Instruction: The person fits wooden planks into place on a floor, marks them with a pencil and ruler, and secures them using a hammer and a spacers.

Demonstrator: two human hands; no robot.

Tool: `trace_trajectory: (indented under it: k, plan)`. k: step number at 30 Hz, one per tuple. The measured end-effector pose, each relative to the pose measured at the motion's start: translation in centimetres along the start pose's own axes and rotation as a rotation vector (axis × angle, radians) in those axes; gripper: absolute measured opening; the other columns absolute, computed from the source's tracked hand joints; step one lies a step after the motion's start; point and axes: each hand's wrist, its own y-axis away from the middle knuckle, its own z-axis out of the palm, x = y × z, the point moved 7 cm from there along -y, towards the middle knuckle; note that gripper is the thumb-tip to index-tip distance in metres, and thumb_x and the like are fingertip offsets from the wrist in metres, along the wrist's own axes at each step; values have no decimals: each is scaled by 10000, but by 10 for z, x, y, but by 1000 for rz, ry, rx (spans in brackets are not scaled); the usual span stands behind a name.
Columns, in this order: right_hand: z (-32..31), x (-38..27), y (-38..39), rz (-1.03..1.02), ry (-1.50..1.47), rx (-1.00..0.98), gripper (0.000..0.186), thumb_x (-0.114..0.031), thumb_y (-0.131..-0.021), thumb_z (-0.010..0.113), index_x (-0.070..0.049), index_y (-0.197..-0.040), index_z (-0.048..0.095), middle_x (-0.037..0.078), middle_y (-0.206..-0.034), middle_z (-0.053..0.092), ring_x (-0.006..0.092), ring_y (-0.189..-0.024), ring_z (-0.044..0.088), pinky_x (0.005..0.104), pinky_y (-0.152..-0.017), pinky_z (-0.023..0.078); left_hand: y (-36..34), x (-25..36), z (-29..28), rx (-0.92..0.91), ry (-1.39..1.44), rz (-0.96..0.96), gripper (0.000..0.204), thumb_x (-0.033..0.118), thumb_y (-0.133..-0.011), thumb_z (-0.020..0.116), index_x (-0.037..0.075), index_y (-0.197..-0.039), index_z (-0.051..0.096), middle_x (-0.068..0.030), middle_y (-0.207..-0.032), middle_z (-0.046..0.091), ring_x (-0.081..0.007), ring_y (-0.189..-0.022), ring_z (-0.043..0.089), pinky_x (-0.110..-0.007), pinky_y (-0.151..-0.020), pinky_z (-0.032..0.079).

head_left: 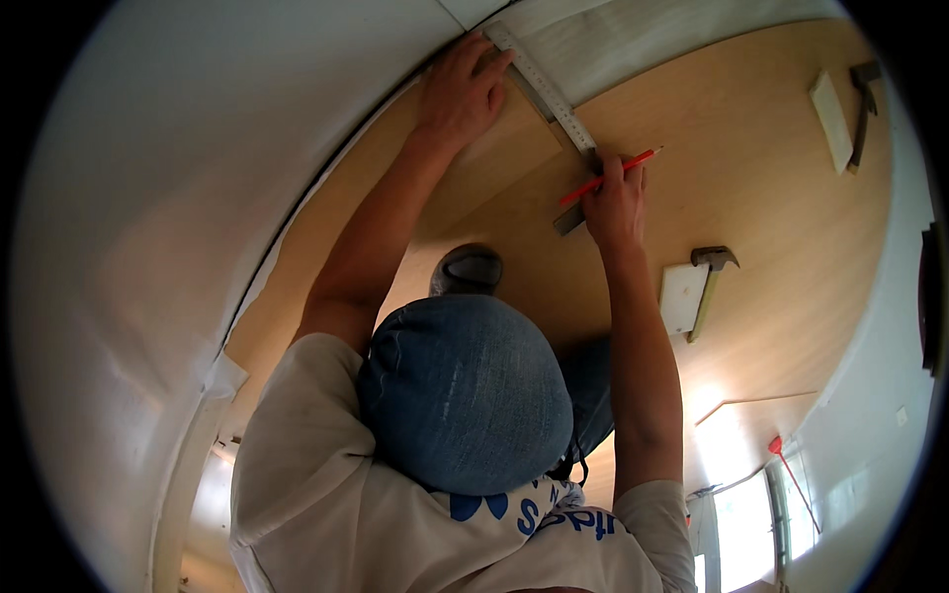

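Observation:
My left hand [463,97] reaches to the far edge of a plywood sheet [732,119] by the wall. Its fingers are spread, and a fingertip rests against the end of a steel ruler [539,81]. The ruler slants across the wood toward my right hand [617,203]. That hand is closed round a red pencil [633,163], whose sharpened tip points right, away from the board. Its fingers also lie at the near end of the ruler. A short grey metal bar [569,219] sticks out beside them, and I cannot make out whether it joins the ruler.
A claw hammer [708,287] lies by a white block [680,298] to the right. Farther off are another hammer [862,119] and a pale strip [831,121]. My denim-covered knee [465,395] and shoe [467,269] are on the board. A white wall [129,247] borders the left.

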Motion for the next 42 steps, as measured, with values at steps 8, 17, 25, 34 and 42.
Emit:
trace_trajectory:
  k: [8, 17, 25, 34, 42]
  plan:
    - [8, -3, 3, -43, 127, 24, 460, -113, -834, 751, -134, -1280, 639, 215, -1203, 586, 427, -1133, 579, 533, -967, 502, 1, -1, 2, -28, -70, 53, 379, 136, -852, 711, 199, -1223, 755, -47, -1385, 643, -299, -1348, 565, -493, -1010, 538]
    - [9, 3, 3, -44, 35, 9, 437, -96, -886, 733, -104, -1313, 637, 230, -1196, 608, 446, -1146, 569, 533, -996, 489, 0, 4, -2, -47, -57, 34, 407, 93, -847, 685, 267, -1202, 781, -47, -1384, 661, -334, -1322, 587, -487, -1032, 548]
    - [4, -1, 4, -45, -13, 9, 453, -71, -894, 726, -103, -1333, 620, 239, -1218, 584, 454, -1148, 561, 531, -999, 483, 4, 1, 5, -33, -86, 61, 341, 185, -835, 719, 279, -1155, 792, -2, -1382, 660, -307, -1356, 560, -510, -1031, 528]
    - [5, 2, 3, -57, -81, 54, 424, -53, -892, 722, -115, -1302, 632, 200, -1190, 608, 439, -1123, 571, 525, -985, 483, 1, 4, 5, 29, -105, 83, 296, 222, -841, 715, 293, -1110, 813, 3, -1314, 695, -309, -1284, 600, -489, -986, 554]
    - [7, 6, 3, -29, -104, 55, 386, -57, -884, 734, -112, -1258, 654, 193, -1180, 626, 427, -1113, 585, 519, -981, 491, 1, 8, 2, 25, -93, 104, 339, 173, -849, 728, 261, -1167, 800, -30, -1318, 693, -336, -1252, 617, -460, -996, 569]
